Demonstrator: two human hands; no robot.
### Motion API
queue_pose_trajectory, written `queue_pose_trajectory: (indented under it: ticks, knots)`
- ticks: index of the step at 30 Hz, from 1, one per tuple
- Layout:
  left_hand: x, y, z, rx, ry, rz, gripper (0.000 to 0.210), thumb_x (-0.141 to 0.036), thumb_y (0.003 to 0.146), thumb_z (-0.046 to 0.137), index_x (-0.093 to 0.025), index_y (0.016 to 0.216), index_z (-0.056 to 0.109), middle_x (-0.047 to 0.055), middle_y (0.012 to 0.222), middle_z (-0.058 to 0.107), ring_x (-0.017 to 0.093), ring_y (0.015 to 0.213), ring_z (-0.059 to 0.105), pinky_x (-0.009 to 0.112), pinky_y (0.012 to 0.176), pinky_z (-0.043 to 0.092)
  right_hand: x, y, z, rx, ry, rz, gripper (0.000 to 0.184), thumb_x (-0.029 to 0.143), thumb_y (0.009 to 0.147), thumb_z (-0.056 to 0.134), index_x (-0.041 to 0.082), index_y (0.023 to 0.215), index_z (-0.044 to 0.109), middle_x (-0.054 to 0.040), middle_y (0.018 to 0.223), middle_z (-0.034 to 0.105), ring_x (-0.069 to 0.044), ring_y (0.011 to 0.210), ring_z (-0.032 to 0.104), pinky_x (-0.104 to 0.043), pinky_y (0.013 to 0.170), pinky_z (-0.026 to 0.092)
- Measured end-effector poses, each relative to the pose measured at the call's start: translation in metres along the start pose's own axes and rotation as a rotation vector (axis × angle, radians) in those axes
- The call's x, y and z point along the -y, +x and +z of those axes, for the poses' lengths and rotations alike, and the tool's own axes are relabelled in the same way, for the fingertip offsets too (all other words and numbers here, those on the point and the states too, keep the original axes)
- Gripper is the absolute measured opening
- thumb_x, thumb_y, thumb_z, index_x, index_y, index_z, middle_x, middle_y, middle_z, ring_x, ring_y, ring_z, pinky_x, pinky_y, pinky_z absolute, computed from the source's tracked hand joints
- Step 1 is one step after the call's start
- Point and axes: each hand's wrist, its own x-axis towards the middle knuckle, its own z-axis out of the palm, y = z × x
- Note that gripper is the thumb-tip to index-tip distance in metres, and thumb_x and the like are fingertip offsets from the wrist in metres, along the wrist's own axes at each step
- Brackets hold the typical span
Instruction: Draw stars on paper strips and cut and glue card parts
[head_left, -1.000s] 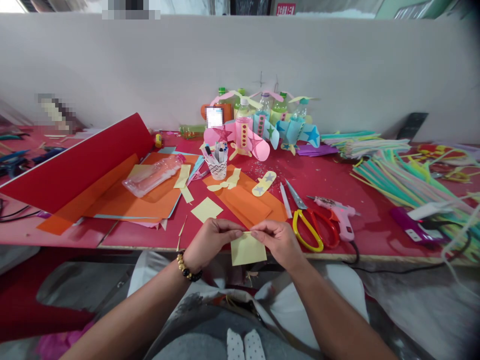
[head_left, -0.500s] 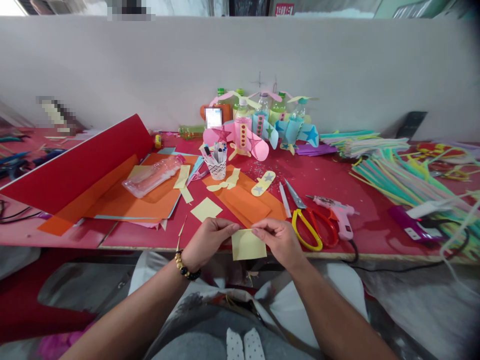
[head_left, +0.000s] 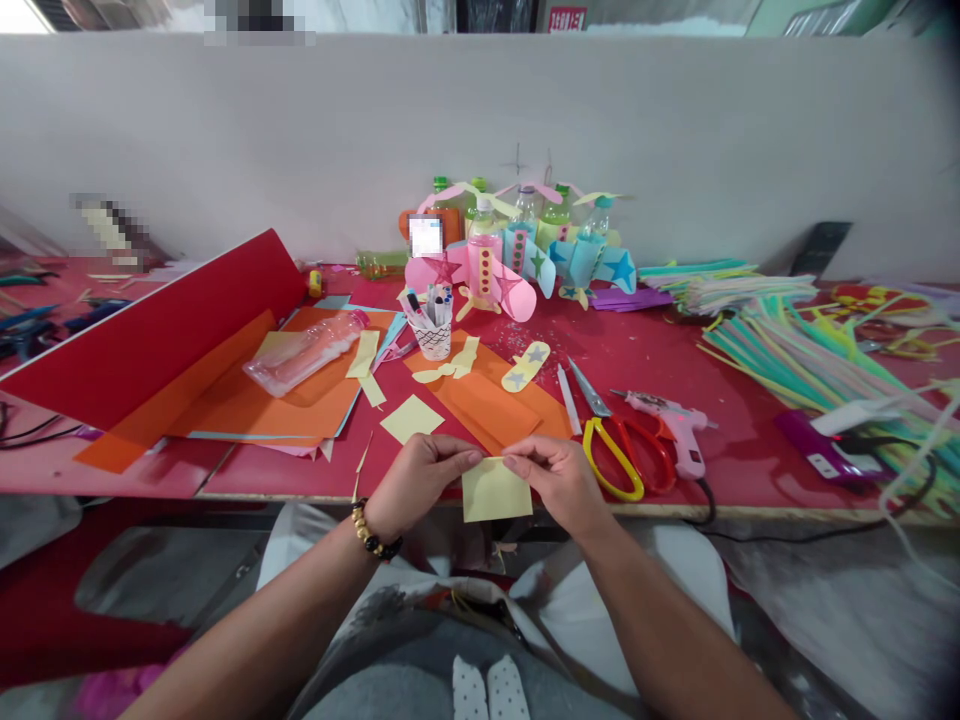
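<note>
A small pale yellow sheet of paper (head_left: 497,492) hangs over the table's front edge, pinched along its top by both hands. My left hand (head_left: 429,475) grips the upper left corner between thumb and fingers; my right hand (head_left: 559,480) does the same near the upper right. Another yellow paper square (head_left: 412,418) lies flat just beyond my left hand. Past both hands are orange sheets (head_left: 487,400), a yellow propeller-shaped cutout (head_left: 452,366) and a rounded yellow strip with grey stars (head_left: 526,367). Scissors with yellow and red handles (head_left: 628,452) lie right of my right hand.
A pink glue gun (head_left: 679,425) rests at the right, near a purple power strip (head_left: 832,455) and bundled coloured strips (head_left: 810,350). Behind stand a pen cup (head_left: 433,338) and decorated bottle planes (head_left: 487,260). Leftward are a clear pink bottle (head_left: 304,355) and a red board (head_left: 180,310).
My left thumb has slid very slightly right along the paper's top edge. Otherwise the hands and the sheet stay almost still.
</note>
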Motion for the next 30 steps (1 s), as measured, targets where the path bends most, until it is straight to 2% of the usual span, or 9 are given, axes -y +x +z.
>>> queue_pose_trajectory:
  ticks: [5,13,21,30]
  knots:
    - [-0.0007,-0.0001,-0.0003,0.01,0.056,0.037,0.03,-0.042,0.078,0.067,-0.014,0.084,0.075,0.005,0.077,0.073,0.016,0.068,0.064,0.023,0.061,0.049,0.0003,0.0003,-0.0003,0.005,0.016,0.014,0.018,0.033,0.078,0.069,0.015,0.078,0.072,-0.0019,0.066,0.068,-0.013,0.061,0.06,-0.021,0.056,0.046]
    - [0.0022,0.0022,-0.0023,0.017,0.115,0.011,0.033,-0.044,0.075,0.069,-0.012,0.082,0.074,0.006,0.075,0.072,0.015,0.062,0.06,0.023,0.058,0.047,-0.0009,0.0004,0.0006,0.037,0.018,0.024,0.02,0.034,0.078,0.068,0.015,0.081,0.073,-0.0025,0.068,0.069,-0.014,0.062,0.061,-0.023,0.058,0.046]
    - [-0.0023,-0.0001,-0.0024,0.056,0.115,0.004,0.032,-0.043,0.078,0.065,-0.013,0.07,0.067,0.0,0.063,0.064,0.01,0.055,0.054,0.018,0.051,0.043,-0.0004,0.0007,0.002,0.035,0.06,0.082,0.02,0.035,0.076,0.07,0.015,0.079,0.074,-0.0031,0.067,0.071,-0.015,0.06,0.061,-0.023,0.057,0.047]
    - [-0.0012,0.0002,-0.0035,0.09,0.166,0.036,0.032,-0.044,0.078,0.065,-0.013,0.078,0.069,0.002,0.067,0.065,0.01,0.056,0.054,0.017,0.05,0.04,-0.0002,0.0009,0.0024,0.038,0.069,0.095,0.022,0.036,0.075,0.071,0.015,0.079,0.074,-0.004,0.069,0.072,-0.016,0.062,0.063,-0.025,0.058,0.048]
